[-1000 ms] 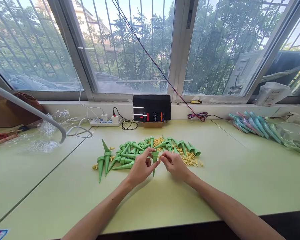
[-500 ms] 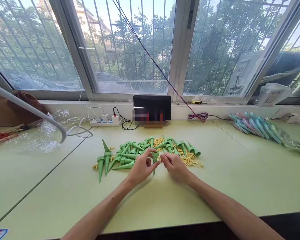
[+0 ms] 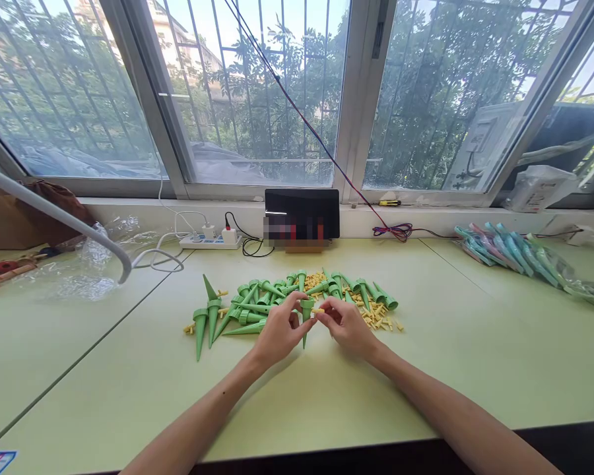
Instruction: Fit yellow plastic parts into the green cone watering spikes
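My left hand point(image 3: 282, 330) is closed round a green plastic spike point(image 3: 306, 307), which it holds upright with the tip down and the collar at the top. Between the fingertips of my right hand point(image 3: 349, 326) is a small yellow plastic fitting point(image 3: 318, 311), level with the spike's collar and close against its right side; whether they touch I cannot tell. Behind both hands lies a heap of green spikes point(image 3: 262, 298), with yellow fittings point(image 3: 376, 318) scattered at its right. To the left, two green spikes point(image 3: 200, 330) have yellow fittings beside them.
At the back stand a dark-screened tablet point(image 3: 301, 214) and a white power strip point(image 3: 210, 242) with cables. A white curved tube point(image 3: 79, 224) reaches in from the left. Packaged blue and pink items point(image 3: 515, 249) lie at the far right, near a bundled cable point(image 3: 393, 231).
My right fingers have shifted slightly to the right and turned, so the yellow fitting now shows between them beside the spike. The left hand keeps its hold on the spike.
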Demonstrator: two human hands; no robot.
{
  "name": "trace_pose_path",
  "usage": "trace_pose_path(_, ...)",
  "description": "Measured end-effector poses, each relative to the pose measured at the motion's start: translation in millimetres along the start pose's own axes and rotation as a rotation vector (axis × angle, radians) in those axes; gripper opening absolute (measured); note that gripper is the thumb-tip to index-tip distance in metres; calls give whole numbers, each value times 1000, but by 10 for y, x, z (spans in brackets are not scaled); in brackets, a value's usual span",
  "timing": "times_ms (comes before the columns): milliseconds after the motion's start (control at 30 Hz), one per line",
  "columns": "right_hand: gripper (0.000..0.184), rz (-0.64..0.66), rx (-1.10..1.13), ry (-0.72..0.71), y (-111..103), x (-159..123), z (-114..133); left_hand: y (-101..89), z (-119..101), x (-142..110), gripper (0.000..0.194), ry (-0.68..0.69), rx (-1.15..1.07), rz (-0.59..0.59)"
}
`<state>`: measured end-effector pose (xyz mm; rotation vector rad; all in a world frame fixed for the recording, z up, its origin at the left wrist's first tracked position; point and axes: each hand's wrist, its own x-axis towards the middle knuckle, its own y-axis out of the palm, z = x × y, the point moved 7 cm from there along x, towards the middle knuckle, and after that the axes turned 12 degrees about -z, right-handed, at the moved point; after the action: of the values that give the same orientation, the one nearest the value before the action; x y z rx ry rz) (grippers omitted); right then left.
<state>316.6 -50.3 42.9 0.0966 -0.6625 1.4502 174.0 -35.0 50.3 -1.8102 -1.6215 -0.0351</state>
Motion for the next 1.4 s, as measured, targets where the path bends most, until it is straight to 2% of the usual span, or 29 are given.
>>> trace_pose_path(600, 35, 21, -80, -52, 17, -5, -19, 23, -21, -21, 31, 27, 36, 29)
trace_pose_path(1067, 50, 56, -107, -31, 46, -20, -77, 44, -32, -27, 32, 49, 42, 55)
trace_pose_path(1267, 49, 42, -105, -35, 42, -18, -23, 27, -49, -23, 30, 39, 27, 39)
trace_pose_path(1400, 38, 24, -61, -9, 14, -13, 26, 22, -37, -13, 29, 18, 11, 28)
